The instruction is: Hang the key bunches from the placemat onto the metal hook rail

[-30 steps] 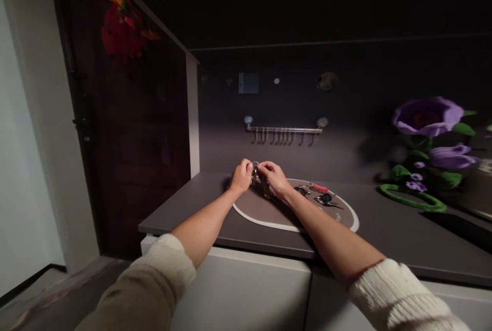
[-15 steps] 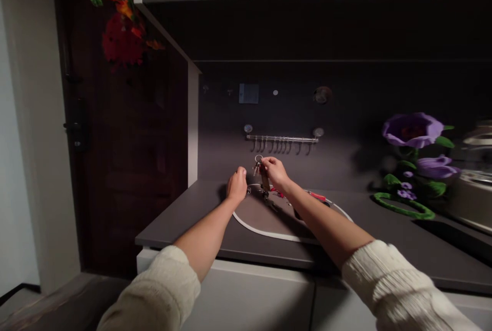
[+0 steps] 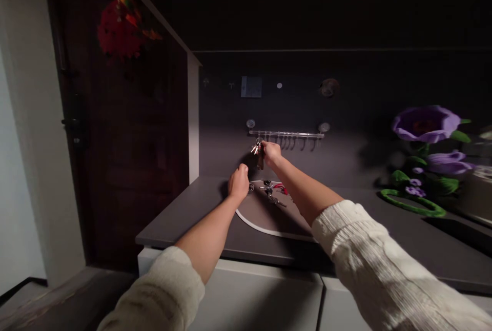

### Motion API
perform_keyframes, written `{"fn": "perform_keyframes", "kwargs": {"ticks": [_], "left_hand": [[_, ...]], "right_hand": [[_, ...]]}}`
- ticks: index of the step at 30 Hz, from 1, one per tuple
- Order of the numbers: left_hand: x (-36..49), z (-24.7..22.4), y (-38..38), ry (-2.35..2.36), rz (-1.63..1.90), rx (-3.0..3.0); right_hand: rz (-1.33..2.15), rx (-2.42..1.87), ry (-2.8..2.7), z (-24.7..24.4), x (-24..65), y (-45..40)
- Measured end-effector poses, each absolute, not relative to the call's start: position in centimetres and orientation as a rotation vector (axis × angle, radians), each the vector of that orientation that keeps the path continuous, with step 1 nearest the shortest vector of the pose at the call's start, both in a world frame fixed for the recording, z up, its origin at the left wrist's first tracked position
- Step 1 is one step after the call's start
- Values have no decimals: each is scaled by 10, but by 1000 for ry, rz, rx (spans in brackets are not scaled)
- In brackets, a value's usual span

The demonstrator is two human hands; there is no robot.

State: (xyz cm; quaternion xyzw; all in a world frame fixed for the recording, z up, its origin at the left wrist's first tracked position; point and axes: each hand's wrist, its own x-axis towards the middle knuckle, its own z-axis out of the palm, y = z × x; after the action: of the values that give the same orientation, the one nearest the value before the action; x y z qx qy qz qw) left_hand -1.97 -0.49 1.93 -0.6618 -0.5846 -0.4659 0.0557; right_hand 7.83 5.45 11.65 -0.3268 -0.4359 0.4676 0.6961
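My right hand (image 3: 272,153) is closed on a bunch of keys (image 3: 255,147) on a ring, with a dark brown tag hanging from it. The keys are just under the left part of a clear hook rail (image 3: 286,135) on the back wall; whether the ring touches a hook I cannot tell. Lower and to the left, my left hand (image 3: 239,181) is closed at the left rim of a round tray (image 3: 261,228) with a white edge; its grip is hidden. More keys (image 3: 273,199) and a red item (image 3: 280,186) lie in the tray, partly behind my right arm.
Purple artificial flowers (image 3: 426,125) with a green looped base stand on the counter (image 3: 184,218) at the right, beside a pale appliance (image 3: 478,187). An overhead cabinet (image 3: 292,8) juts out above. Orange and red flowers (image 3: 119,28) hang by the dark door (image 3: 126,167).
My right hand has lifted the keys from above the tray up to the hook rail. My left hand stays by the tray's left rim. The view has tipped down slightly.
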Motion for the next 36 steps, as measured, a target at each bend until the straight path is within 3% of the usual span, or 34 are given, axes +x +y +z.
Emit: {"fn": "perform_keyframes", "kwargs": {"ticks": [36], "left_hand": [[-20,24,-8,-1857,-1359,-1959]], "right_hand": [[1091,-807,-977,98,78,60]]}}
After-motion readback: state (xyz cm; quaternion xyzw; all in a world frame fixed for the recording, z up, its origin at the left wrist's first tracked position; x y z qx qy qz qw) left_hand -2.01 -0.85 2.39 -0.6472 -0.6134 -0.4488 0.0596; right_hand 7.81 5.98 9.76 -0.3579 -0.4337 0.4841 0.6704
